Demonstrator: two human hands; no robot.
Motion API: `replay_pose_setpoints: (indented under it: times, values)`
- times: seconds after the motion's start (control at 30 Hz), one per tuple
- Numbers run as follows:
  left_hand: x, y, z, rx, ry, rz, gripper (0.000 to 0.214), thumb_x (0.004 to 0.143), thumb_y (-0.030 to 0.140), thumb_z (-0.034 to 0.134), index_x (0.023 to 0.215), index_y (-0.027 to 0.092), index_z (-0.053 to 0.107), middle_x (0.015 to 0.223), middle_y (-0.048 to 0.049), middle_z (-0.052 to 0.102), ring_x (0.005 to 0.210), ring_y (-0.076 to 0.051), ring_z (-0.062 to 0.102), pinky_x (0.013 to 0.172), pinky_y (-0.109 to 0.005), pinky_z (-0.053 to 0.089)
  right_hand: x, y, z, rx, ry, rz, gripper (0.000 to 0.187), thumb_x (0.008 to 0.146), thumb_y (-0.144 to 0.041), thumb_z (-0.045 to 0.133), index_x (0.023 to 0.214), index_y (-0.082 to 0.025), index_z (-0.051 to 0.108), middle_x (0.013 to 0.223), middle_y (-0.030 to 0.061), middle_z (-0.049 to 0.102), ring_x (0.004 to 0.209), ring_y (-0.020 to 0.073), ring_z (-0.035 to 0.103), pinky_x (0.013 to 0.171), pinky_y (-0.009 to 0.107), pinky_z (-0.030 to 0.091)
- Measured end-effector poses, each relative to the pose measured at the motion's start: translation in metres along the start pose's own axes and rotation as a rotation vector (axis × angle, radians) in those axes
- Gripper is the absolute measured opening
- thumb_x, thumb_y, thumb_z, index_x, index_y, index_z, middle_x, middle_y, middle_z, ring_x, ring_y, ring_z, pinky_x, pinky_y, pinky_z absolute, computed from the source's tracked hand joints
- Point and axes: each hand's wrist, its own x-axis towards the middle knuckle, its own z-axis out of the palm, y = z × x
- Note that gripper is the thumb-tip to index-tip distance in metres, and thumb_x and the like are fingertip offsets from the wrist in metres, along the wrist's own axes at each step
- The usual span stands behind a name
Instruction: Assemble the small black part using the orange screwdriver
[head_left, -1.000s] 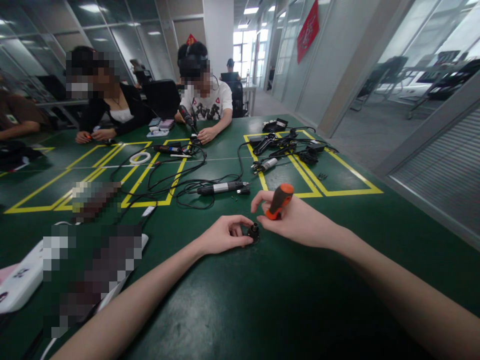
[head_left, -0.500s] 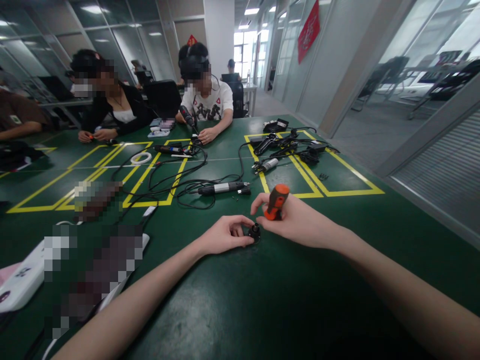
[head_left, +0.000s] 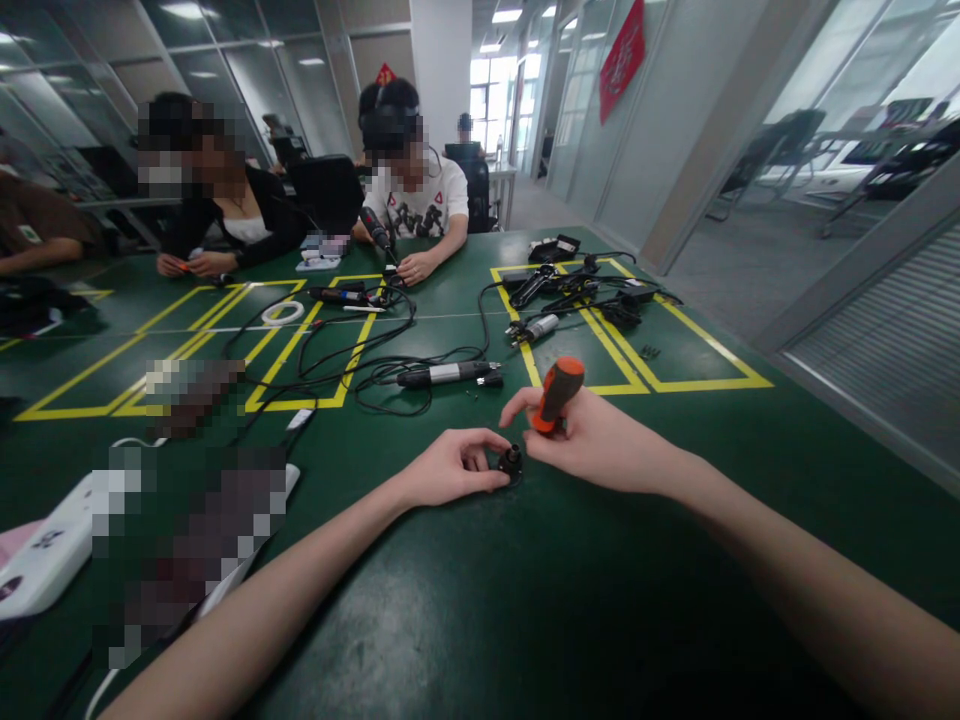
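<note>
On the green table (head_left: 480,580) a small round black part with a short upright stem (head_left: 511,460) stands between the thumb and fingers of my left hand (head_left: 454,468). Those fingers are closed on its left side. My right hand (head_left: 611,440) is just to the right, wrapped round the orange and dark grey handle of a screwdriver (head_left: 562,390). The handle leans, its top tilted to the right. My right index finger reaches out over the black part. The screwdriver's shaft and tip cannot be made out.
Beyond my hands lies a silver and black pen-shaped electric tool (head_left: 448,375) with looped cable. Further right are tangled black cables and tools (head_left: 555,290). White power strips (head_left: 52,560) lie at left. A co-worker (head_left: 416,200) holds a power screwdriver across the table.
My right hand and the screwdriver have lifted slightly, and the handle leans a little more to the right. My left hand keeps its place at the black part.
</note>
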Motion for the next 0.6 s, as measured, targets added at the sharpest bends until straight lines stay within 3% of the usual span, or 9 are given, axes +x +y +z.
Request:
replay_pose_setpoints:
  times: [0.1,0.33,0.6]
  values:
    - [0.0001,0.0002,0.0001,0.004,0.002,0.003,0.047,0.079,0.035,0.079,0.118,0.011,0.07,0.063,0.0034,0.065,0.055,-0.009,0.054,0.058,-0.021,0.043,-0.0004,-0.0002,-0.0001,-0.014,-0.004,0.013,0.03,0.074,-0.019,0.059,0.103,-0.019,0.065,0.058,-0.0092,0.04,0.053,0.0119,0.039,0.052,0.025,0.031]
    - [0.0005,-0.0012,0.0001,-0.001,0.006,0.008,0.047,0.079,0.037,0.08,0.118,0.012,0.071,0.063,0.0036,0.065,0.054,-0.009,0.054,0.059,-0.021,0.044,0.0006,-0.0017,-0.0015,0.013,-0.008,-0.042,0.013,0.077,-0.022,0.056,0.088,-0.019,0.063,0.063,-0.0052,0.049,0.057,0.0127,0.043,0.055,0.026,0.033]
    - [0.0004,-0.0009,0.0001,-0.004,0.009,0.002,0.047,0.079,0.034,0.08,0.119,0.012,0.07,0.063,0.0033,0.066,0.055,-0.009,0.054,0.058,-0.02,0.044,-0.0027,-0.0026,-0.003,-0.037,-0.012,-0.017,0.031,0.073,-0.02,0.059,0.103,-0.02,0.063,0.061,-0.0083,0.044,0.056,0.0129,0.044,0.056,0.025,0.035]
